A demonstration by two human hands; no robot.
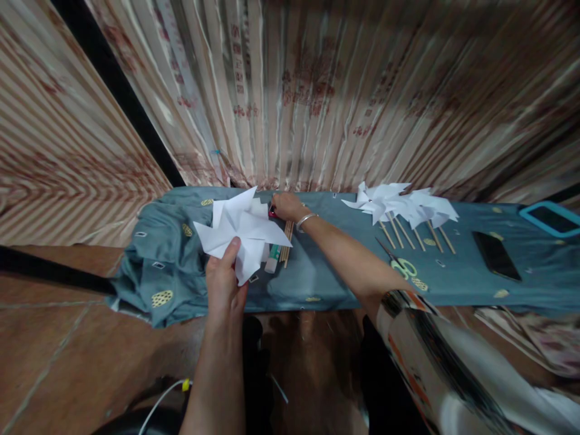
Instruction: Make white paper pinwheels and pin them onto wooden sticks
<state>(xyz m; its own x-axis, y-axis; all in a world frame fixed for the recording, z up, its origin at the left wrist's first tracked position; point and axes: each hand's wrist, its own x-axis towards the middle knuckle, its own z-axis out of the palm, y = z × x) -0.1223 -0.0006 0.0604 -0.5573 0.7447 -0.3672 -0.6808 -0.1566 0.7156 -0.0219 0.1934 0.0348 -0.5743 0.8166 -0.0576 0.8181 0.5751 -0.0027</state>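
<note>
While left hand (224, 281) pinches paper pinwheel (242, 232) at lower edge, thin, light, crease-prone; right hand (286, 207), beside pinwheel, closed on small red item (272, 211)

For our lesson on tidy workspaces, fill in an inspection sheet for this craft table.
Surface: blue cloth, rumpled at left.
Job's things: white paper pinwheel in left hand; right hand on a small red item by the sticks.
Clutter: finished pinwheels, scissors, glue stick, phone, teal tray.
Hands: left gripping; right reaching, grip unclear.
Cables: white cable on floor.
Surroundings: striped curtain behind.
</note>
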